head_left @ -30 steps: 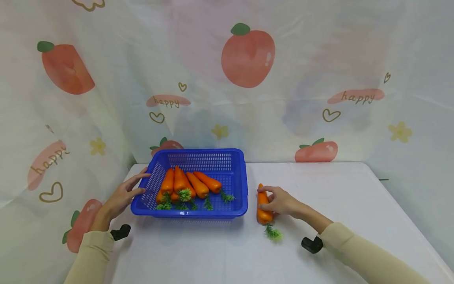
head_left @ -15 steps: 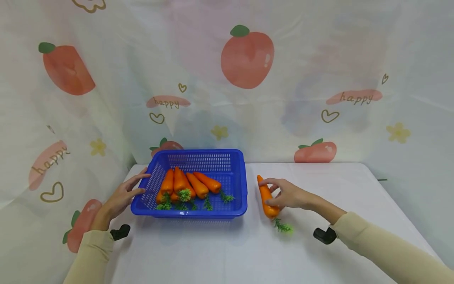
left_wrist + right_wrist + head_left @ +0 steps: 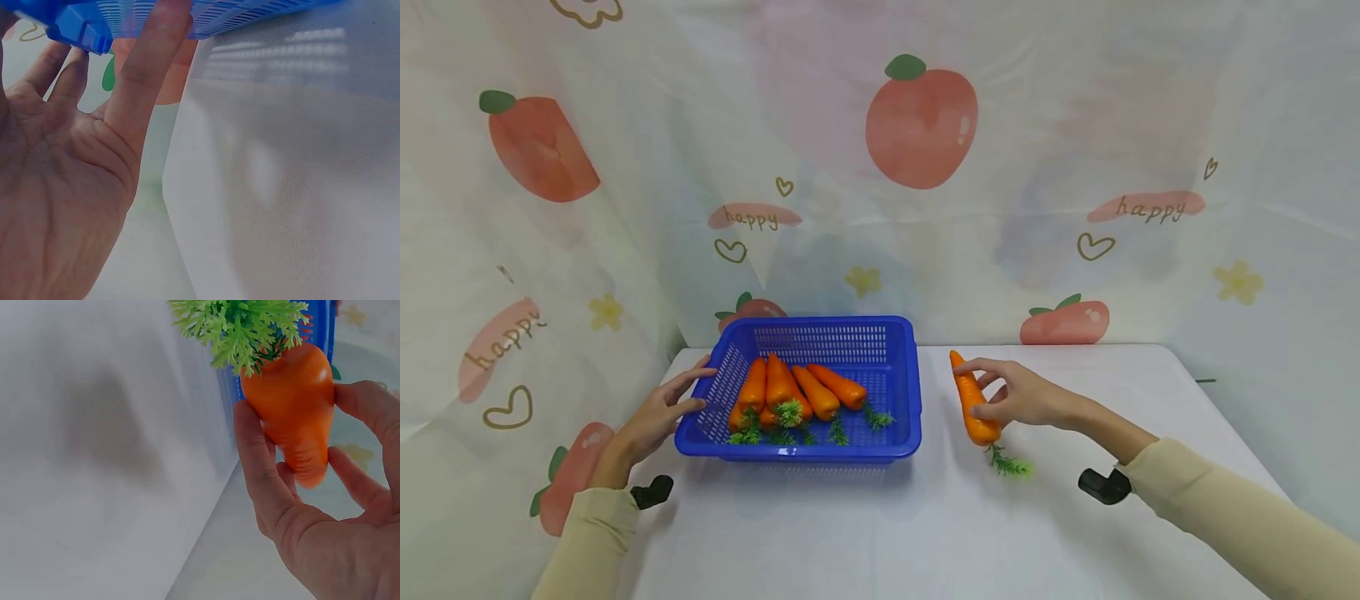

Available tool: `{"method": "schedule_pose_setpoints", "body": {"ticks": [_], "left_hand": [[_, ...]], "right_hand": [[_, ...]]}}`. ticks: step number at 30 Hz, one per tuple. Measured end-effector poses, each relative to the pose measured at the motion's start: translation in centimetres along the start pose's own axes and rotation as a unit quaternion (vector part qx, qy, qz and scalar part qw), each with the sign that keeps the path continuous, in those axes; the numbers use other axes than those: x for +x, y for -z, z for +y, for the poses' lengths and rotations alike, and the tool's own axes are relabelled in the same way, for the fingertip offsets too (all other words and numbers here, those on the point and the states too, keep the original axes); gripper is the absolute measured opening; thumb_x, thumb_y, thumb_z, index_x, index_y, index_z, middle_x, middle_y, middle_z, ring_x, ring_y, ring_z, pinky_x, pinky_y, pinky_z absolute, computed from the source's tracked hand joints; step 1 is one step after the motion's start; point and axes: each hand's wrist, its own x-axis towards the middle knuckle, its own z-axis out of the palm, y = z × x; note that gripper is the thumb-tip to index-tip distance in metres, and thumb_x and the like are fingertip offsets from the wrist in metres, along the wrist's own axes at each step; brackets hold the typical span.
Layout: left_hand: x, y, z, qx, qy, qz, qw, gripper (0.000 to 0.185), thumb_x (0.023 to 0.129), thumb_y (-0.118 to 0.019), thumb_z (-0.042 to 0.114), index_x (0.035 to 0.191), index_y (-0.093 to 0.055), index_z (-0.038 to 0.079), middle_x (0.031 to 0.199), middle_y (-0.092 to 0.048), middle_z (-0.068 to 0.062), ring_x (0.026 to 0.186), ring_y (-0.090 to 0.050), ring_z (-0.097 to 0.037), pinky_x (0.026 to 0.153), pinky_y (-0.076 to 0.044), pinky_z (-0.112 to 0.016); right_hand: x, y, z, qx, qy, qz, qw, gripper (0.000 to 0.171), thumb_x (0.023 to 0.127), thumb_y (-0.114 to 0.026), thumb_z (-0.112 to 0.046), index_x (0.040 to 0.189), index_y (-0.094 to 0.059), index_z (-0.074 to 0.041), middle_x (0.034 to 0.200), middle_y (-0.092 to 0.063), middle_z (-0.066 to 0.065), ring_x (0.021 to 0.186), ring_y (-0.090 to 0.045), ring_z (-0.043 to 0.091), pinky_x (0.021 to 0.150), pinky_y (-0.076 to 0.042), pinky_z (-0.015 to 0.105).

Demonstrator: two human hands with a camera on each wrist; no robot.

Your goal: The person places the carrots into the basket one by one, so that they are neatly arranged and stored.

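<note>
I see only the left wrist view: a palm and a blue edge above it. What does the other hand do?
Observer: The right hand holds a carrot, lifted off the table.
Operator: Where is it from the basket?
Observer: Beside the basket, to its right, tip pointing up and away.
Operator: Is the basket empty?
Observer: No, several carrots lie inside. The left hand touches its left wall with straight fingers.

Printed cloth [image 3: 1000, 125] hanging behind my table: the word "happy" in script, read on pink patches at left, centre-left and right. No other lettering I can read.
</note>
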Motion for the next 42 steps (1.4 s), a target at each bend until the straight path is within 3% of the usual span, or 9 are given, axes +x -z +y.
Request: {"method": "schedule_pose_setpoints", "body": {"ticks": [10, 18, 29, 42], "left_hand": [[-0.1, 0.0, 0.2, -0.003, 0.003, -0.001, 1.0, 0.057, 0.105, -0.058, 0.018, 0.158, -0.038, 0.013, 0.174, -0.002, -0.003, 0.15, -0.019, -0.05, 0.1, -0.05, -0.063], [-0.1, -0.2, 0.3, -0.003, 0.005, 0.003, 1.0, 0.057, 0.105, -0.058, 0.017, 0.158, -0.038, 0.012, 0.174, -0.002, -0.003, 0.15, -0.019, -0.05, 0.1, -0.05, -0.062], [0.0, -0.1, 0.0, 0.0, 0.001, 0.003, 1.0, 0.057, 0.105, -0.058, 0.018, 0.158, -0.038, 0.011, 0.174, -0.003, -0.003, 0.151, -0.018, -0.049, 0.103, -0.047, -0.065], [0.4, 0.3, -0.6, 0.008, -0.002, 0.005, 1.0, 0.055, 0.105, -0.057, 0.019, 0.157, -0.039, 0.011, 0.174, -0.005, -0.001, 0.153, -0.012, -0.05, 0.104, -0.042, -0.07]], "right_hand": [[0.3, 0.1, -0.6, -0.006, 0.009, -0.006, 1.0, 0.061, 0.093, -0.074, -0.015, 0.149, -0.049, -0.013, 0.134, -0.052, 0.028, 0.091, -0.071, 0.028, 0.075, -0.063, 0.042], [1.9, 1.3, -2.8, -0.024, 0.017, -0.026, 0.999, 0.061, 0.095, -0.073, -0.017, 0.15, -0.048, -0.016, 0.139, -0.047, 0.028, 0.098, -0.07, 0.029, 0.077, -0.063, 0.042], [7.2, 2.2, -7.3, -0.051, 0.065, -0.092, 0.992, 0.061, 0.096, -0.072, -0.015, 0.152, -0.047, -0.019, 0.142, -0.048, 0.023, 0.105, -0.069, 0.034, 0.077, -0.063, 0.045], [14.7, -0.9, -10.3, -0.048, 0.062, -0.149, 0.986, 0.065, 0.096, -0.073, -0.016, 0.155, -0.046, -0.025, 0.151, -0.044, 0.02, 0.124, -0.06, 0.031, 0.081, -0.063, 0.046]]}}
